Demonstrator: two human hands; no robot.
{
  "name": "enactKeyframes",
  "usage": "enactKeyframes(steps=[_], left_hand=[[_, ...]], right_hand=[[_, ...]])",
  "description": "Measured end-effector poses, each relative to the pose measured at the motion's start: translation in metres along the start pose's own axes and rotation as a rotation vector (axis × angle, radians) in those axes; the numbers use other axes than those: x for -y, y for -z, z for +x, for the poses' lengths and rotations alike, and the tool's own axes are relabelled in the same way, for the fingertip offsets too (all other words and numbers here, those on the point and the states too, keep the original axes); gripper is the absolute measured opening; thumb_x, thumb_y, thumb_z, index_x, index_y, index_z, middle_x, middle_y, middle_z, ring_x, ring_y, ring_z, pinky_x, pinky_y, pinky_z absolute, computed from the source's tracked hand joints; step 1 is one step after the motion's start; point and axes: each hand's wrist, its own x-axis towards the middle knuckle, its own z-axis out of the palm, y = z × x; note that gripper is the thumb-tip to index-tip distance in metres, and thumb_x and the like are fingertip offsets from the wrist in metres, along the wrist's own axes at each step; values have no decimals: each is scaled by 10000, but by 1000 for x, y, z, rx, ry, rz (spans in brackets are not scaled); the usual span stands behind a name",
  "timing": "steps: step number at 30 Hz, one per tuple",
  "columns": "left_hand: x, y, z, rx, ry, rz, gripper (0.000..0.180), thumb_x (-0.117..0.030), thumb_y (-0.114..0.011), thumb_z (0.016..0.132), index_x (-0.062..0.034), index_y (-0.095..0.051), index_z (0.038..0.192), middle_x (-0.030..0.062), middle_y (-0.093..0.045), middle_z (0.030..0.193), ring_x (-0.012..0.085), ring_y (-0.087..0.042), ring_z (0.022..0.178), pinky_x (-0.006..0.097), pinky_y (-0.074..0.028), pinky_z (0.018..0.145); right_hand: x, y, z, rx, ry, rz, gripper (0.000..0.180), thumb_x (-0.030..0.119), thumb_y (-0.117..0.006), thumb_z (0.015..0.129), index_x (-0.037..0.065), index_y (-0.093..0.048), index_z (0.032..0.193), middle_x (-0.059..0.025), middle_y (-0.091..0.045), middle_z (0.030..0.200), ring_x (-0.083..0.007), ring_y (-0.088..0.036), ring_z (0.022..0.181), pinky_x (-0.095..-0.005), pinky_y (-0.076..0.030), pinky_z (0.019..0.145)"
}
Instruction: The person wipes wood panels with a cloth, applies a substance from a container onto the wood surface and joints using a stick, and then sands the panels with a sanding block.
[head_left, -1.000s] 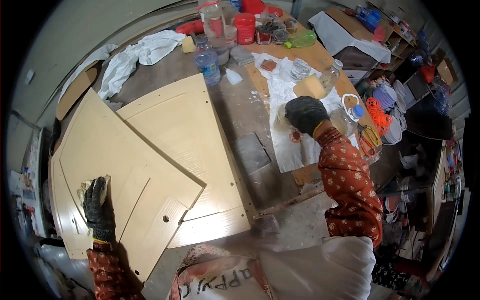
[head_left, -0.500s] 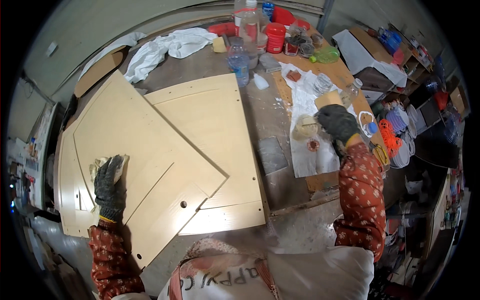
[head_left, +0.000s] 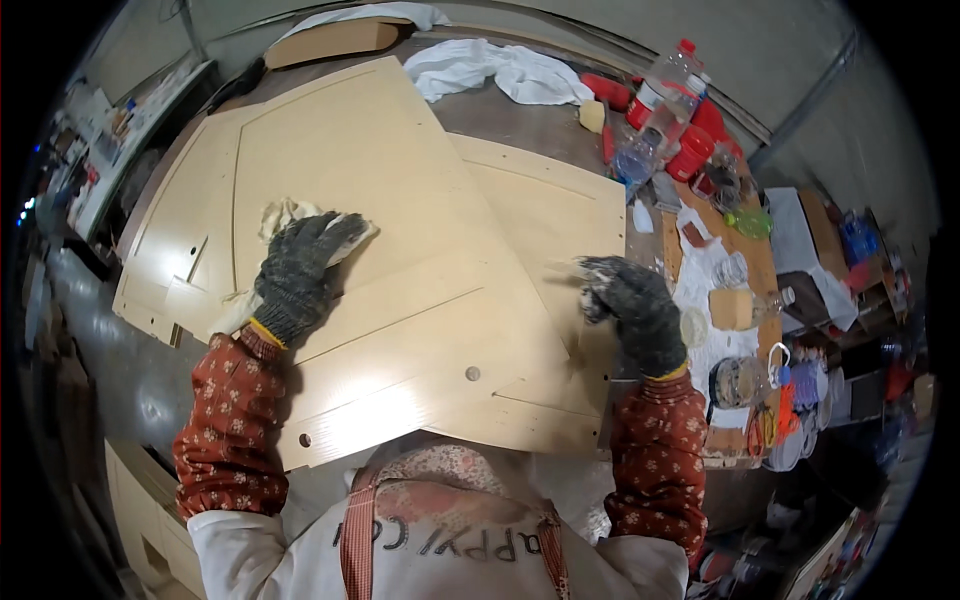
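My left hand (head_left: 298, 272), in a dark grey knit glove, presses a crumpled cream cloth (head_left: 287, 213) against a large cream-coloured panel (head_left: 350, 190). This panel lies askew over another cream panel (head_left: 560, 190), with thin grooves and small holes in their faces. Above the right part of the panels, my gloved right hand (head_left: 632, 312) is closed, its fingers curled together. A thin, pale, blurred thing sticks out leftward from its fingertips; its kind is not clear.
Right of the panels, white paper (head_left: 695, 260) holds a tan sponge block (head_left: 731, 309) and a clear jar (head_left: 738, 382). Bottles (head_left: 665, 85) and a red tub (head_left: 690, 152) stand farther back. A white cloth (head_left: 495, 70) lies at the far edge.
My right hand has moved left from the white paper to above the panels. My left hand and its cloth have slid away from me across the panel. The view has turned.
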Motion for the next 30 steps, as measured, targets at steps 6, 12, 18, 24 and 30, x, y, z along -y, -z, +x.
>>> enactKeyframes(steps=[6, 12, 18, 24, 30], left_hand=[[5, 1, -5, -33, -10, -42, 538, 35, -601, 714, -82, -555, 1237, 148, -597, 1159, 336, -558, 1083, 437, -426, 949], [11, -2, -10, -56, 8, -57, 499, -17, -645, 740, -84, -560, 1226, 141, -583, 1189, 351, -554, 1088, 434, -424, 954], [14, -3, -6, -164, -260, 30, 410, -158, -690, 796, -74, -580, 1182, 215, -544, 1229, 394, -526, 1139, 512, -440, 929], [13, -9, 0, -178, -286, 106, 342, -91, -680, 788, -40, -607, 1119, 170, -596, 1100, 361, -583, 1002, 479, -482, 821], [7, 1, 5, -164, -290, 103, 393, -26, -701, 761, -20, -610, 1143, 165, -605, 1098, 347, -603, 990, 450, -501, 807]], right_hand=[[0, -25, 37, 171, -144, 106, 227, 61, -631, 822, -25, -666, 1029, -121, -666, 960, -167, -614, 853, -280, -508, 761], [21, -40, 34, 239, -160, -36, 246, 127, -698, 782, 45, -680, 1013, -107, -672, 955, -223, -648, 827, -304, -523, 731], [7, -33, 25, 187, -43, -88, 257, 45, -673, 791, 45, -671, 1048, -94, -666, 964, -171, -631, 876, -286, -502, 777], [22, -44, 19, 96, -115, -31, 289, 22, -697, 775, 66, -672, 1060, -96, -667, 963, -186, -636, 869, -300, -504, 777], [20, -52, 2, 47, -14, -311, 286, 9, -678, 789, 81, -674, 1065, -112, -676, 982, -202, -644, 903, -309, -500, 802]])
